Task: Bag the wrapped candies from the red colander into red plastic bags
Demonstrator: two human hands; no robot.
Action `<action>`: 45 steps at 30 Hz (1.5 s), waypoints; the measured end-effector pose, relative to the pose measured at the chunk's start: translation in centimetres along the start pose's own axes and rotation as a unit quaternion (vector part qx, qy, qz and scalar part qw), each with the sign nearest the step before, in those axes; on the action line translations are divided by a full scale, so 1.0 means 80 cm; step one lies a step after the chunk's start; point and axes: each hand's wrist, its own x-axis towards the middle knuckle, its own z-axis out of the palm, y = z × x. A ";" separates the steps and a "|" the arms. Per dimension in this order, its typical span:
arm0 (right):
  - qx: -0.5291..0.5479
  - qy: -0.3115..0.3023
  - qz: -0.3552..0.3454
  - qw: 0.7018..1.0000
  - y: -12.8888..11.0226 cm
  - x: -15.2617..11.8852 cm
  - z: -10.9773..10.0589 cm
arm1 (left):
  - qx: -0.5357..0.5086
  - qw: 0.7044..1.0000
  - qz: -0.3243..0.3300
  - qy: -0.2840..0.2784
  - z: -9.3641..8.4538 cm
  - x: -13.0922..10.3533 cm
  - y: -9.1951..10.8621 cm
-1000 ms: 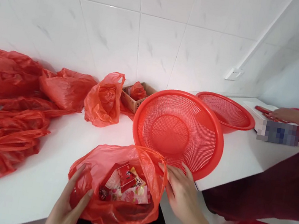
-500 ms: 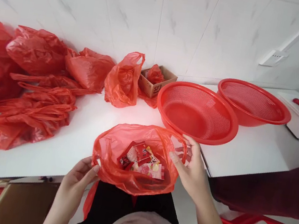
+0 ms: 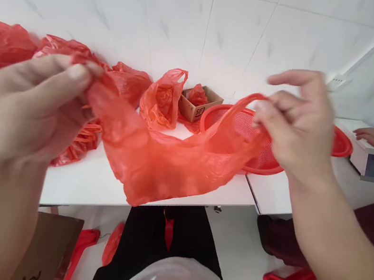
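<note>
The left hand and right hand each pinch an upper end of the red bag, which sags between and below these grips, seemingly spread apart to stretch it.

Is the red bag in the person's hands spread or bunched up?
Spread sideways: the red bag sags between the left hand, pinching one end, and the right hand at the other end's handle.

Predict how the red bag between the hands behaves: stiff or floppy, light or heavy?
Probably floppy: the bag sags and creases between left hand and right hand. Likely light: a small grip at each end holds it up.
</note>
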 end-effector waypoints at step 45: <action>0.095 -0.280 0.032 0.955 -0.010 -0.023 0.115 | 0.179 0.901 -0.154 -0.364 0.051 0.002 -0.055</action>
